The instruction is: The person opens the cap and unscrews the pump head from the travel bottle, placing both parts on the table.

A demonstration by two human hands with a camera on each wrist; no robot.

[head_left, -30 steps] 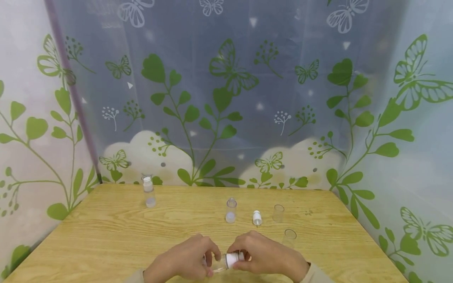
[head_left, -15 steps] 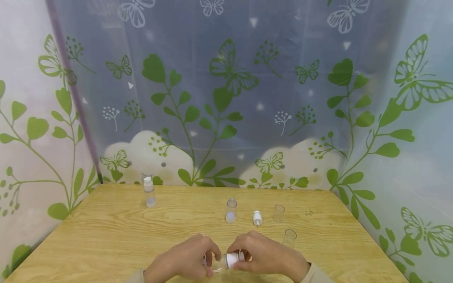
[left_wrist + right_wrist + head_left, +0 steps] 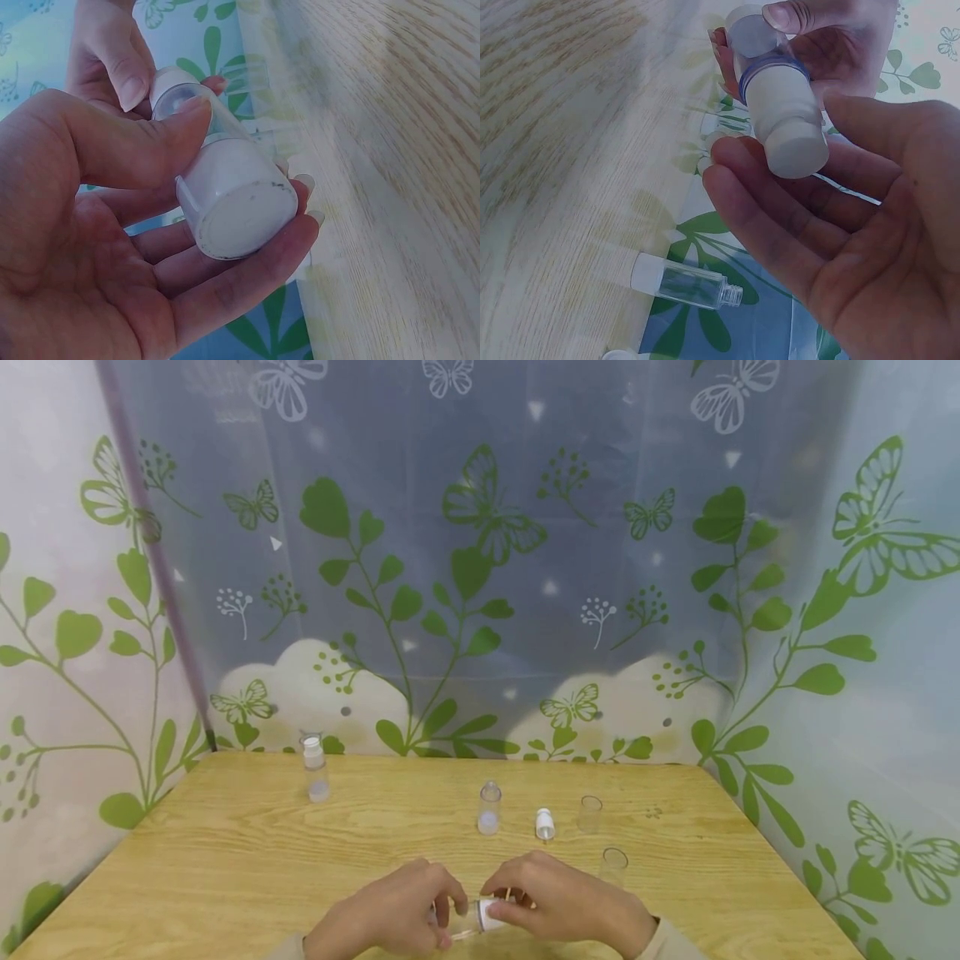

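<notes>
A small clear pump bottle (image 3: 236, 199) with a white base lies tilted between both hands. My left hand (image 3: 408, 906) grips its body, thumb on top and fingers curled underneath, in the left wrist view. At the other end is a white pump top (image 3: 784, 97), screwed or set on the bottle's neck above a bluish ring. My right hand (image 3: 566, 897) holds this pump top between thumb and fingers. In the head view the right thumb covers part of the white top.
On the wooden table (image 3: 247, 860) stand a complete pump bottle (image 3: 317, 777) at back left and an uncapped bottle (image 3: 489, 814) in the middle. A loose white pump (image 3: 544, 823) and two clear covers, one farther back (image 3: 590, 814) and one nearer (image 3: 614, 865), are to the right.
My right thumb and fingers have shifted on the white pump top, the thumb now lying over its end. The left hand and bottle stay in place.
</notes>
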